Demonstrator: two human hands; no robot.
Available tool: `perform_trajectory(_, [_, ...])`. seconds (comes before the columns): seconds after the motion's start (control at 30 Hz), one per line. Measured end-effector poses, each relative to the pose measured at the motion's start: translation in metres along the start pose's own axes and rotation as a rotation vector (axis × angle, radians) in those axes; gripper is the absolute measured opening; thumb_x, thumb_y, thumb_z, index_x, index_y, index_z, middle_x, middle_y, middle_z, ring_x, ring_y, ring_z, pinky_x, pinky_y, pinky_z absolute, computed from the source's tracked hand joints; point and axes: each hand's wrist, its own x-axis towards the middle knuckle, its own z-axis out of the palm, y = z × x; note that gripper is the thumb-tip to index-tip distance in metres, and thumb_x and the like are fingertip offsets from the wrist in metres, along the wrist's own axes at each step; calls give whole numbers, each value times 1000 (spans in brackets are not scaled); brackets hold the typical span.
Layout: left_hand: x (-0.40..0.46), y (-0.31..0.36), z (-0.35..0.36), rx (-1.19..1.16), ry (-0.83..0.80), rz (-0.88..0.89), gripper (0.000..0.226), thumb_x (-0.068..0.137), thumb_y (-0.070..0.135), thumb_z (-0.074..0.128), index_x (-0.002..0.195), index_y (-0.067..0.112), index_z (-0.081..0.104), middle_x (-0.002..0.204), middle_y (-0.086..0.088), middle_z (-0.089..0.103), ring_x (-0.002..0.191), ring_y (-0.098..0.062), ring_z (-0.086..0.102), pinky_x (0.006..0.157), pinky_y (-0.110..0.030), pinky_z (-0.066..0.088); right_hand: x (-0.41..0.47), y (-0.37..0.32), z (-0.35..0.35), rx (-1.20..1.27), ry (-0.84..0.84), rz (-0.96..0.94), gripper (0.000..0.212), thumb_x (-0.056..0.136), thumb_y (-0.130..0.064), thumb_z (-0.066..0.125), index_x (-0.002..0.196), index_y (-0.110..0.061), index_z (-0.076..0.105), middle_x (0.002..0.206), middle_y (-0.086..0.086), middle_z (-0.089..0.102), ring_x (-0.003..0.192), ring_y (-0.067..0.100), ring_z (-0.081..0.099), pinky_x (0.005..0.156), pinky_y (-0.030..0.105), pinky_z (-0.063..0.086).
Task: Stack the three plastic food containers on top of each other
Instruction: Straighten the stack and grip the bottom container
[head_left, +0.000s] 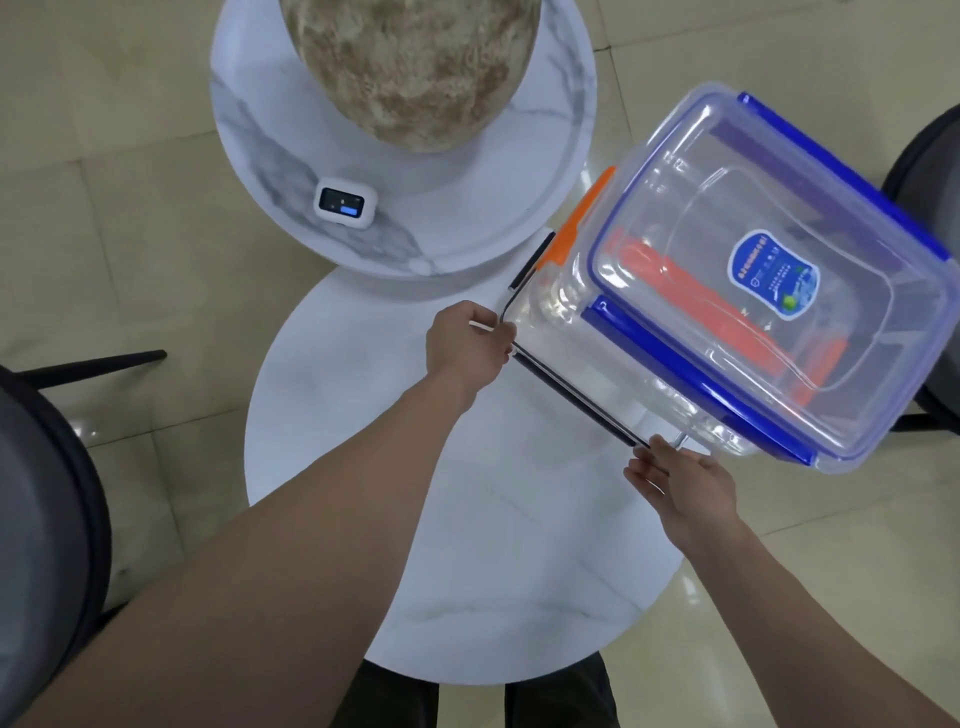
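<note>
Gripping the bottom container's near-left corner, the left hand has its fingers curled on the black-clipped rim; the right hand, fingers loosely spread, touches the near-right corner. All three containers already sit stacked at the right edge of the desk, so stacking looks done, barring squaring up. Bottom box is clear with black clips, middle orange-clipped, top blue-clipped with a blue label.

Three clear lidded containers stacked, blue-clipped one topmost.
</note>
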Motion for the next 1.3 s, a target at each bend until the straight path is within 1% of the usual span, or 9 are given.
perform_trajectory(0.1, [5, 6, 1, 15, 13, 13, 15, 86, 20, 72, 92, 8, 65, 70, -7, 72, 59, -20, 68, 76, -46, 64, 3, -3, 4, 15, -9, -11, 20, 95, -8, 67, 109, 6, 65, 88, 16, 68, 78, 29, 67, 89, 44, 59])
perform_trajectory(0.23, [9, 11, 1, 22, 22, 33, 12, 84, 21, 73, 85, 13, 63, 72, -9, 73, 61, -22, 69, 77, -47, 64, 6, -7, 6, 19, -41, -12, 20, 95, -8, 67, 110, 6, 64, 87, 16, 69, 75, 27, 68, 89, 45, 60])
perform_trajectory(0.37, [10, 14, 2, 22, 39, 49, 11, 84, 20, 71, 82, 15, 61, 74, -10, 73, 60, -22, 67, 77, -46, 63, 4, -8, 9, 49, -50, -4, 33, 96, -7, 66, 122, 13, 59, 86, 15, 69, 74, 26, 67, 74, 36, 60])
perform_trajectory(0.53, [11, 17, 4, 21, 41, 53, 10, 87, 20, 70, 87, 14, 62, 74, -8, 72, 58, -19, 67, 76, -44, 64, 5, -7, 10, 58, -51, -1, 43, 95, -8, 68, 129, 14, 54, 85, 15, 70, 70, 25, 69, 67, 33, 61])
perform_trajectory(0.87, [10, 19, 5, -25, 47, 4, 14, 87, 18, 74, 83, 16, 61, 81, -14, 71, 68, -25, 68, 79, -44, 64, 10, -4, 8, 64, -50, -15, 43, 93, -9, 71, 127, 11, 56, 87, 16, 72, 73, 27, 71, 75, 38, 62])
perform_trajectory(1.03, [9, 18, 9, -5, 88, 16, 13, 88, 21, 72, 95, 14, 64, 79, -8, 71, 67, -22, 69, 77, -42, 64, 11, -2, 8, 83, -46, -16, 44, 92, -7, 71, 129, 10, 54, 86, 17, 72, 71, 27, 71, 75, 38, 64])
perform_trajectory(1.13, [6, 13, 12, 8, 105, 32, 17, 90, 26, 71, 99, 15, 63, 83, -7, 72, 68, -19, 69, 77, -40, 64, 9, -3, 10, 74, -26, -28, 38, 92, -7, 71, 124, 8, 57, 84, 17, 72, 69, 27, 71, 73, 37, 64])
perform_trajectory(1.23, [1, 5, 12, -7, 108, 33, 23, 90, 35, 71, 85, 15, 61, 77, -8, 71, 67, -23, 67, 80, -44, 64, 4, -4, 11, 69, -17, -34, 26, 91, -9, 72, 111, -5, 56, 87, 19, 72, 64, 26, 68, 66, 34, 65])
perform_trajectory(1.3, [-3, -1, 10, 6, 135, 21, 27, 89, 39, 70, 79, 17, 59, 71, -6, 70, 67, -24, 67, 81, -45, 63, 3, -2, 10, 42, 1, -44, 28, 90, -12, 74, 109, -6, 54, 90, 20, 72, 67, 28, 68, 72, 37, 65])
